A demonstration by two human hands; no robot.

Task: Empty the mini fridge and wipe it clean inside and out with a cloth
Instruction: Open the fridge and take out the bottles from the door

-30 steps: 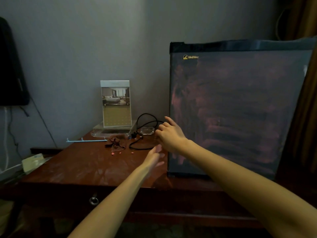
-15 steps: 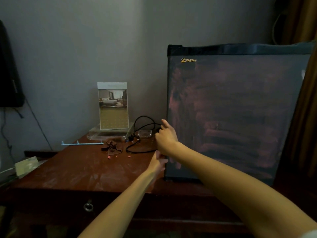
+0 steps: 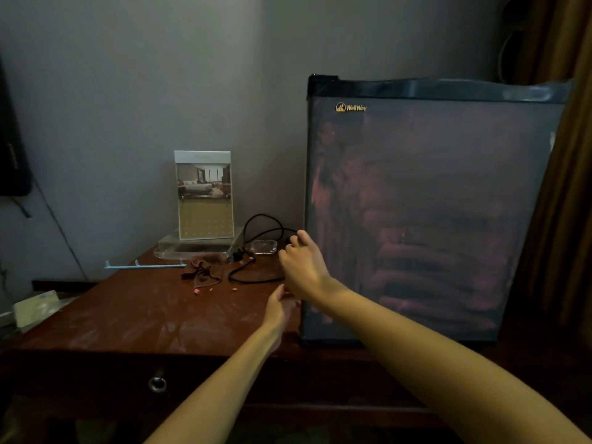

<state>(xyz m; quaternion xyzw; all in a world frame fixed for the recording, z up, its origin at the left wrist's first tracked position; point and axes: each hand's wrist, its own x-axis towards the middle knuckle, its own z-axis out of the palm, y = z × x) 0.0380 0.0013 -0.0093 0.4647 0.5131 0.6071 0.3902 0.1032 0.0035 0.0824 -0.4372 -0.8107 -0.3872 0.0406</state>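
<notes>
Reaching out, right hand (image 3: 302,267) curls beside mini fridge (image 3: 432,219), left hand (image 3: 279,305) below.

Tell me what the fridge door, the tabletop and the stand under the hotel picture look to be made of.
Fridge door: smooth dark panel, painted metal or plastic, faint sheen, smeared with reddish streaks. Tabletop: reddish-brown wood, probably varnished, by its colour and dull shine under dust smears. Stand: clear acrylic or glass; the table shows through it.

Both forearms are bare right up to the wrists. The left hand (image 3: 279,304) and the right hand (image 3: 304,267) are bare as well, with slim fingers.
</notes>
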